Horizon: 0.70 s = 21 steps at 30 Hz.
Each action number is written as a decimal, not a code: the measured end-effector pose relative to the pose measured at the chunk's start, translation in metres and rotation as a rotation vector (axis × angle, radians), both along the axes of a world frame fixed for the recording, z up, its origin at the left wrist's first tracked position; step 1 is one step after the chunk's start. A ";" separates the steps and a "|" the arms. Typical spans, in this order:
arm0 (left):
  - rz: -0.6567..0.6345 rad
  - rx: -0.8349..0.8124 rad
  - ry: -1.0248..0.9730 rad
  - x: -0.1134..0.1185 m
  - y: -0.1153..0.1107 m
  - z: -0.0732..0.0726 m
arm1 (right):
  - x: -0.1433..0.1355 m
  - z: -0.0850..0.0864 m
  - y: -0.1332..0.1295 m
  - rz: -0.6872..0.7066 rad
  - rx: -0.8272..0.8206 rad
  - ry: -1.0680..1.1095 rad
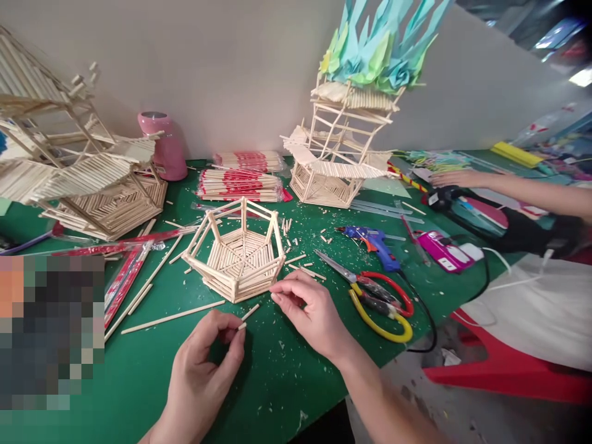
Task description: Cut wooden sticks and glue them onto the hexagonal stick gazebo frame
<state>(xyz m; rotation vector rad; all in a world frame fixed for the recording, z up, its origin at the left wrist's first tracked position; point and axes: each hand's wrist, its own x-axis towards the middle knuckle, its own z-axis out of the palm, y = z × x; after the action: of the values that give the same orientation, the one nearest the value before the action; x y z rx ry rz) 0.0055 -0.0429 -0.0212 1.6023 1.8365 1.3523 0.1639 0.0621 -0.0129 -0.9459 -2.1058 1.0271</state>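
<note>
A small basket-like frame of wooden sticks (235, 265) stands on the green table, its floor made of short sticks in rings. In front of it, my left hand (203, 364) pinches a short wooden stick (243, 326) between thumb and forefinger. Another short stick (251, 312) lies just beyond those fingertips. My right hand (309, 311) is at the frame's near right edge, thumb and fingers drawn together; whether anything is between them is too small to tell. One long stick (171, 317) lies left of my hands.
Scissors (365, 290) and a blue glue gun (377, 243) lie right of the frame. Behind are packs of sticks (240, 185), a pink bottle (166, 148) and two larger stick models (97, 179), (333, 160). Another person's arm (518, 190) reaches in at right.
</note>
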 end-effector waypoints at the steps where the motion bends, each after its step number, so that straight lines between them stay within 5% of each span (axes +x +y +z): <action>1: -0.002 0.012 0.011 0.000 0.000 0.001 | 0.000 -0.002 -0.001 0.006 0.022 -0.017; 8: -0.046 0.078 0.088 0.000 0.001 0.000 | 0.002 -0.011 -0.002 0.007 0.073 -0.076; 14: -0.077 0.109 0.118 -0.001 -0.001 -0.001 | -0.002 -0.006 -0.004 -0.145 -0.574 0.417; 21: -0.125 0.109 0.145 -0.002 0.000 -0.002 | -0.004 0.000 -0.005 -0.187 -0.935 0.630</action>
<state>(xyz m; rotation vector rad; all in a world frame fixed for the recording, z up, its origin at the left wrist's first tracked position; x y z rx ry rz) 0.0039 -0.0434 -0.0236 1.8828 1.7345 1.3325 0.1603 0.0575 -0.0128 -0.9989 -0.9631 1.9438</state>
